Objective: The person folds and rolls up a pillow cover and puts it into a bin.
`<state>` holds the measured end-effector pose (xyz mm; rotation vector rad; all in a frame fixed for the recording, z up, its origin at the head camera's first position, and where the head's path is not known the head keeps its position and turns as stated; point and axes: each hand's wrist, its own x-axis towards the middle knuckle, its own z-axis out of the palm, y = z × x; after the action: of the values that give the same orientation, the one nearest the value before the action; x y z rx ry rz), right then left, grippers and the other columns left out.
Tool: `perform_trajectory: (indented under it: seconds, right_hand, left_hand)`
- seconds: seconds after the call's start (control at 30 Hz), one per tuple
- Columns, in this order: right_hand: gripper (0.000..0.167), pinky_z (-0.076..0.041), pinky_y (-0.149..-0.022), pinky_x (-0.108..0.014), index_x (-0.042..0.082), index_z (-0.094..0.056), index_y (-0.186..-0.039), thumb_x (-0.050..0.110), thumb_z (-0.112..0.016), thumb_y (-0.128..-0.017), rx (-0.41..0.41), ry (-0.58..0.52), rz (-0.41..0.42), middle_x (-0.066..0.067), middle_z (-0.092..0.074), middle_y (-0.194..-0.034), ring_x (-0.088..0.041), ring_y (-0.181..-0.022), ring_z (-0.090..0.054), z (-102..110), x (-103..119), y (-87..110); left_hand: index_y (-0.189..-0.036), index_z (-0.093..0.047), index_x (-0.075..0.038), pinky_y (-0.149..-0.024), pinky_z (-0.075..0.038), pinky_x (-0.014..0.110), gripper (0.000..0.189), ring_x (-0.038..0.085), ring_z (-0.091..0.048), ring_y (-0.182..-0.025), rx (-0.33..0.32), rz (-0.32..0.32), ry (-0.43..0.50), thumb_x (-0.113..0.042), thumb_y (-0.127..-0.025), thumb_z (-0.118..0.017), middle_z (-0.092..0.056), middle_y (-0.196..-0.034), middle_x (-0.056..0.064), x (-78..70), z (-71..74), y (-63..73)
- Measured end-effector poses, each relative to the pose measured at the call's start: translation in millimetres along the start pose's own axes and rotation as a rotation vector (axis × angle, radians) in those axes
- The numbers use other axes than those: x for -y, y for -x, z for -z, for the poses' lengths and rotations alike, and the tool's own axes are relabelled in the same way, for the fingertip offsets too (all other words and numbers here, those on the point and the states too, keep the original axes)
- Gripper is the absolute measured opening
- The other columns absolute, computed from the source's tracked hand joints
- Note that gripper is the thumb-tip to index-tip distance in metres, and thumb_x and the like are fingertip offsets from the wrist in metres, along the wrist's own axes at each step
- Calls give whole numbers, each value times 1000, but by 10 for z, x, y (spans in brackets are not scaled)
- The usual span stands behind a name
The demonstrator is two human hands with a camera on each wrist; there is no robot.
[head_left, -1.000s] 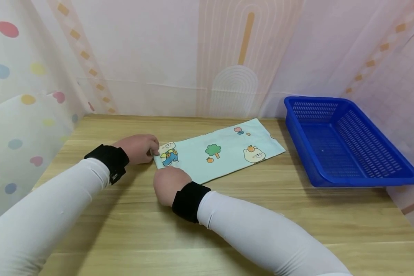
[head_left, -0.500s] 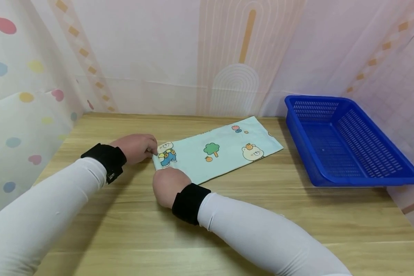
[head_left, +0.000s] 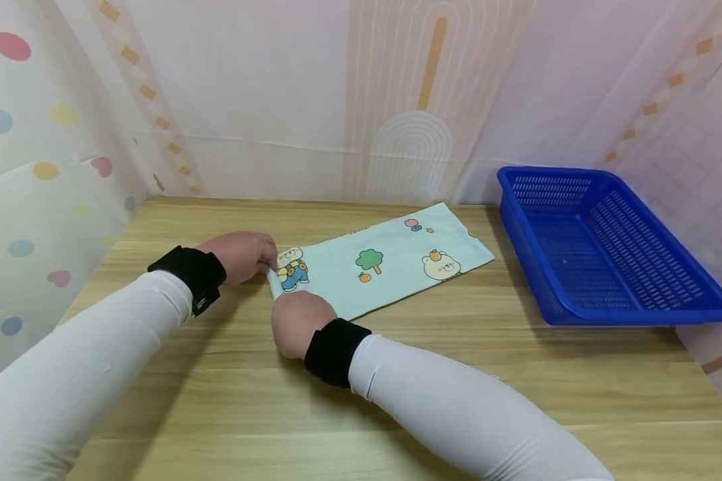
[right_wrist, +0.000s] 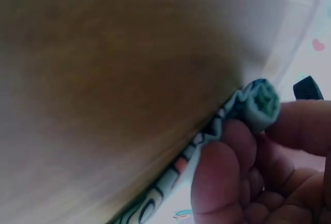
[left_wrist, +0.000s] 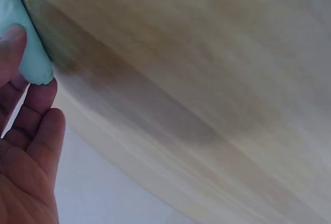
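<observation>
A pale blue cloth [head_left: 391, 267] printed with bears, a tree and fruit lies as a long strip, slanting up to the right. Its left end is turned over into a small roll, whose coiled end [right_wrist: 262, 105] shows in the right wrist view. At the far corner of that end, my left hand [head_left: 237, 257] pinches the roll between thumb and fingers. My right hand [head_left: 301, 324] grips the near corner, its fingers hidden beneath the hand in the head view. The left wrist view shows the roll's rounded tip [left_wrist: 39, 71] between thumb and fingertips.
A blue plastic basket [head_left: 523, 267] with slotted walls stands at the right of the wooden table [head_left: 216, 401]. Patterned curtains [head_left: 265, 100] hang along the table's back and sides. Both wrists wear black bands [head_left: 337, 352].
Both hands keep hold of the cloth's left end and have shifted only very slightly. The basket stays where it was.
</observation>
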<state>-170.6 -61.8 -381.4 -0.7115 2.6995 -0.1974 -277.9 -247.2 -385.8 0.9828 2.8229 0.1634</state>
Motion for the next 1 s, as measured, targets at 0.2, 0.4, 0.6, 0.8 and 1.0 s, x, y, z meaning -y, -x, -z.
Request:
perform_trajectory:
  seconds: [0.2,0.4,0.6,0.8,1.0]
  right_hand:
    - [27,-38,-51,-24,13,-62,-74,16,-64,-101,51,-112,-52,2,-53,-69,-15,-60,-52,36,-68,-42]
    - [23,-41,-55,-24,11,-64,-78,17,-65,-101,83,-156,-92,1,-55,-75,-16,-65,-54,37,-109,-83]
    - [21,-43,-55,-25,10,-65,-79,17,-67,-99,95,-200,-120,-1,-56,-76,-17,-67,-56,16,-145,-117]
    - [18,-43,-55,-25,10,-65,-83,17,-66,-99,110,-222,-119,-1,-56,-79,-17,-68,-55,18,-175,-124]
    - [17,-43,-55,-24,10,-64,-84,17,-66,-99,104,-217,-121,-1,-54,-77,-17,-66,-54,24,-193,-122]
  left_hand:
    - [-93,-77,-16,-96,-56,46,17,21,-64,-96,77,62,23,0,-95,-71,-71,-105,2,-71,81,-59]
    - [-95,-80,-16,-93,-56,44,18,21,-62,-93,147,150,35,-1,-95,-70,-71,-104,2,-131,125,-146]
    - [-83,-73,-15,-80,-48,36,19,22,-56,-84,228,227,49,-2,-96,-66,-65,-91,2,-166,153,-255]
    - [-95,-76,-12,-82,-49,34,17,22,-56,-87,269,231,34,0,-96,-65,-67,-96,3,-186,207,-268]
    - [-77,-69,-13,-68,-43,29,23,19,-51,-74,252,222,4,4,-92,-64,-58,-76,0,-213,207,-301]
